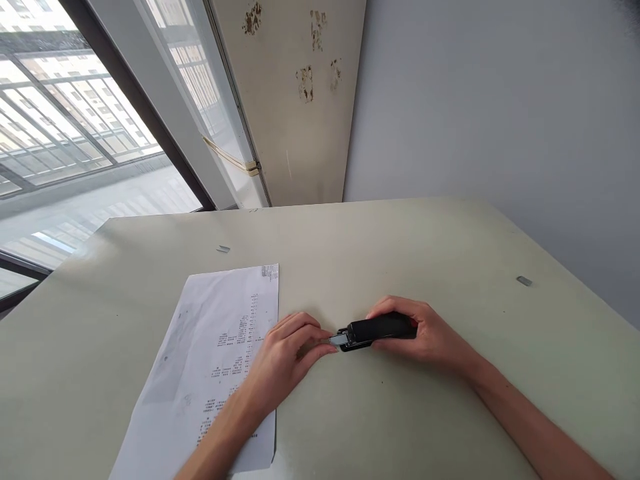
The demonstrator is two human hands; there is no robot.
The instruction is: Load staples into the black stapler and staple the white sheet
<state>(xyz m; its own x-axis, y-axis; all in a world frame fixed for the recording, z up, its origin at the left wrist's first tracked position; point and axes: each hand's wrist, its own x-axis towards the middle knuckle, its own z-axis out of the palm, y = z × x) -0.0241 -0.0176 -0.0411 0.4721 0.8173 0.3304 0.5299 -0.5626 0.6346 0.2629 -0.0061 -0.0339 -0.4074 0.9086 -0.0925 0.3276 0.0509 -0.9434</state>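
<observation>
A black stapler (383,328) lies across the table in front of me, its narrow end pointing left. My right hand (425,333) grips it around the right end, thumb on the near side and fingers on the far side. From the left end sticks out a flat silver metal piece (339,340). The fingertips of my left hand (295,350) pinch this piece; whether it is a staple strip or part of the stapler, I cannot tell. Under my left wrist and forearm lie printed paper sheets (200,353).
On the pale table (400,247), one small staple strip (223,249) lies beyond the paper and another strip (524,281) far right. A grey wall (490,100) borders the right, a stained cabinet-like panel (300,147) the back, and a window (75,113) the left.
</observation>
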